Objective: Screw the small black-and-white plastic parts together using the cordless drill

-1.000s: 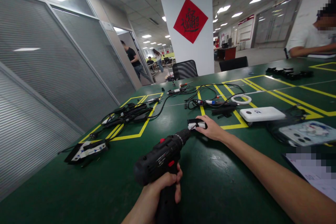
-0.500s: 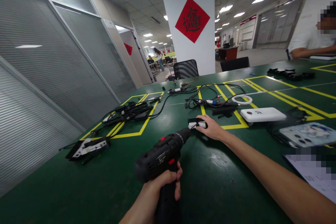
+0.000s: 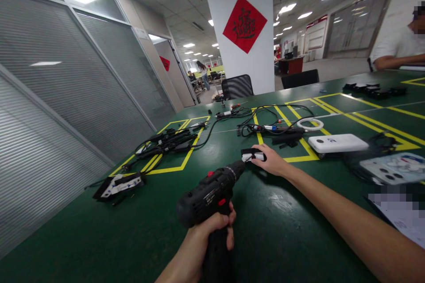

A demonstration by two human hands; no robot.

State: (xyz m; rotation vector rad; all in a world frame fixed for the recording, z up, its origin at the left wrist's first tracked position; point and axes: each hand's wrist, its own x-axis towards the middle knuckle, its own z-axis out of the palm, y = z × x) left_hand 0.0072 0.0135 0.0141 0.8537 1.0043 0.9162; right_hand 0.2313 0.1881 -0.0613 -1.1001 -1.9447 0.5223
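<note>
A black cordless drill (image 3: 206,199) with red buttons is gripped around its handle by my left hand (image 3: 215,230). Its chuck points forward and right, and the bit reaches a small black and white part (image 3: 249,155) on the green table. Whether the bit touches that part I cannot tell. My right hand (image 3: 270,161) is closed around the right end of the part and hides some of it.
Tangled black cables (image 3: 166,143) lie at left, near a black and white piece (image 3: 119,185). More cabled tools (image 3: 268,128) and a white ring (image 3: 310,124) lie beyond. To the right are a white power bank (image 3: 338,143) and a phone (image 3: 395,168). A person (image 3: 396,46) sits far right.
The whole view has shifted slightly, so everything appears a little farther right. Both hands keep their holds on the drill and the small part.
</note>
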